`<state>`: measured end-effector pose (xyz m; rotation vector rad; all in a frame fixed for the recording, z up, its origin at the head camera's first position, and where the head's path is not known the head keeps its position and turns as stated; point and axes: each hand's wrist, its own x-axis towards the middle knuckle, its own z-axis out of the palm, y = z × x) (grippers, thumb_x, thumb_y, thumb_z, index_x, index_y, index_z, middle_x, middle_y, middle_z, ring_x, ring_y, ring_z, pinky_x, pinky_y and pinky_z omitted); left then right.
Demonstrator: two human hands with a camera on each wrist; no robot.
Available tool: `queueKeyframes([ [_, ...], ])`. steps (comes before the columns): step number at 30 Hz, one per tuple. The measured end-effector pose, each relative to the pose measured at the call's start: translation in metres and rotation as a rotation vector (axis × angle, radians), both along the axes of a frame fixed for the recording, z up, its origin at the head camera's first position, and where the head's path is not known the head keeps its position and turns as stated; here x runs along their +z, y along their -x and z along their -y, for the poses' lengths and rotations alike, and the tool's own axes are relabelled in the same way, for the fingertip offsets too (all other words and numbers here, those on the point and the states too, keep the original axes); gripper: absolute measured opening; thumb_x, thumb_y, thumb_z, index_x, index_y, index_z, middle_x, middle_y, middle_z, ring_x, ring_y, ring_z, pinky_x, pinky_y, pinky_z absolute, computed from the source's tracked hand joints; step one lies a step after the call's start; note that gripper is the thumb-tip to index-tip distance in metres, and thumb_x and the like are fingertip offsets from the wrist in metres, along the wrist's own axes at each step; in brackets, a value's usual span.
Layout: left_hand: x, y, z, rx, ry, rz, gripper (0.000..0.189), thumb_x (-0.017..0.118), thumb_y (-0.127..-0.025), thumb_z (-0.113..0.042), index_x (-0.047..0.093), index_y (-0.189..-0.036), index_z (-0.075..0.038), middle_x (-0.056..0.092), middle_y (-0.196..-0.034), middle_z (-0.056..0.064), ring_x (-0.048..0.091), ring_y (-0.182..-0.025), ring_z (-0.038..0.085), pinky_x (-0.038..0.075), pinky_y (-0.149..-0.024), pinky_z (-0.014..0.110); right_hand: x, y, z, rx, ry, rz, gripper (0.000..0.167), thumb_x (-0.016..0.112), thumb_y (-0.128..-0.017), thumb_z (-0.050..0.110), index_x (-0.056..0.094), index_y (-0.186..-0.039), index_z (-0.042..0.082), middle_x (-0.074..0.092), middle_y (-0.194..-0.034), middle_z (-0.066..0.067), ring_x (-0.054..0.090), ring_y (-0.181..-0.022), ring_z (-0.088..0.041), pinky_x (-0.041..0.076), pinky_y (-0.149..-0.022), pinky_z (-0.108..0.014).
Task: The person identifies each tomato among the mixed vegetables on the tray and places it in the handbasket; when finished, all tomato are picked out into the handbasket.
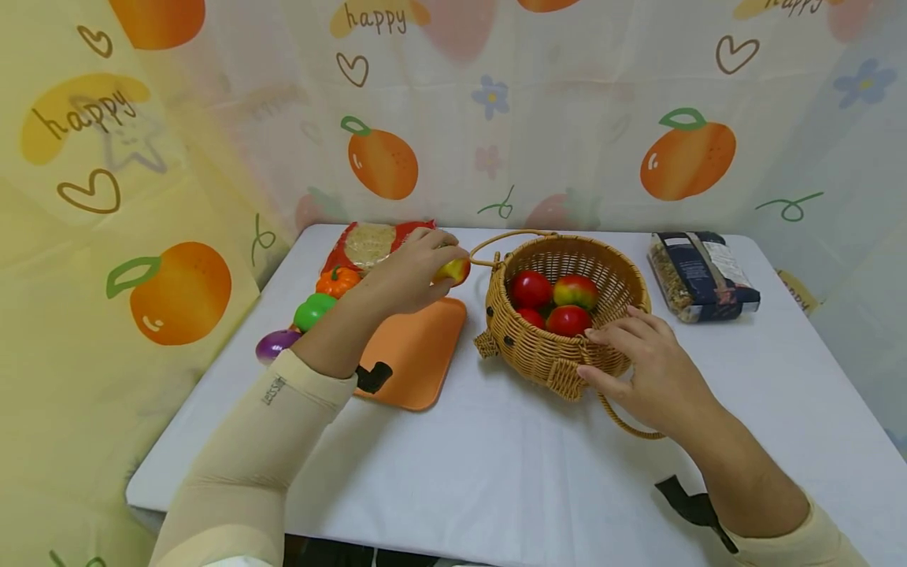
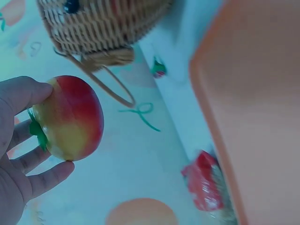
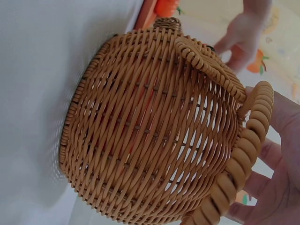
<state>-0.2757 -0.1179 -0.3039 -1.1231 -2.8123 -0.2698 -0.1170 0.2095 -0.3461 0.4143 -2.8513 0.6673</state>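
Note:
My left hand [image 1: 418, 268] holds a red-and-yellow apple [image 2: 77, 117] with green leaves at its stem, between thumb and fingers. It is raised left of the wicker basket [image 1: 520, 342], above the far end of an orange tray [image 1: 418, 354]. Several fruits lie inside the basket, including a plain red one [image 1: 531, 289] and a red-and-yellow one [image 1: 575, 291]. At the basket's right front rim rests my right hand [image 1: 655, 370], its fingers loose and spread. The near basket handle [image 3: 243, 157] passes in front of that hand in the right wrist view.
Left of the tray lie an orange pepper [image 1: 338, 281], a green item [image 1: 313, 312] and a purple one [image 1: 276, 345], partly behind my left arm. A red-and-clear bag [image 1: 368, 244] lies at the back. Right of the basket is a dark-labelled packet [image 1: 704, 276]. A patterned curtain hangs behind.

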Motion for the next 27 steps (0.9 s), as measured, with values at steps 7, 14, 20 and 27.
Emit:
queueKeyframes([
  [7, 0.017, -0.003, -0.026, -0.062, -0.028, -0.022, 0.04, 0.066, -0.099, -0.017, 0.062, -0.138, -0.016, 0.051, -0.145, 0.01, 0.04, -0.137, 0.031, 0.044, -0.111, 0.043, -0.001, 0.0, -0.001, 0.003, 0.004, -0.009, 0.046, 0.081, -0.087, 0.04, 0.072, -0.124, 0.013, 0.064, -0.13, -0.017, 0.035, -0.143, -0.048, 0.031, -0.109, -0.075],
  [14, 0.029, -0.006, -0.052, -0.129, -0.039, -0.039, 0.041, 0.065, -0.1, -0.018, 0.061, -0.141, -0.016, 0.049, -0.147, 0.009, 0.041, -0.136, 0.031, 0.046, -0.109, 0.041, 0.0, 0.0, -0.001, 0.005, -0.003, -0.006, 0.047, 0.08, -0.087, 0.04, 0.072, -0.126, 0.014, 0.064, -0.131, -0.016, 0.035, -0.143, -0.047, 0.031, -0.109, -0.075],
  [20, 0.029, -0.009, -0.079, -0.173, -0.032, -0.003, 0.043, 0.063, -0.101, -0.02, 0.059, -0.144, -0.017, 0.048, -0.149, 0.007, 0.039, -0.136, 0.028, 0.047, -0.107, 0.037, 0.0, 0.001, -0.002, -0.005, -0.011, 0.008, 0.049, 0.08, -0.088, 0.042, 0.072, -0.127, 0.014, 0.063, -0.133, -0.017, 0.034, -0.144, -0.047, 0.031, -0.109, -0.076],
  [27, 0.018, -0.01, -0.108, -0.242, 0.041, 0.015, 0.041, 0.063, -0.101, -0.02, 0.06, -0.142, -0.017, 0.051, -0.148, 0.006, 0.039, -0.14, 0.029, 0.043, -0.113, 0.037, 0.0, 0.001, -0.001, -0.011, -0.013, 0.014, 0.049, 0.08, -0.087, 0.043, 0.072, -0.127, 0.015, 0.063, -0.133, -0.016, 0.034, -0.145, -0.047, 0.031, -0.11, -0.076],
])
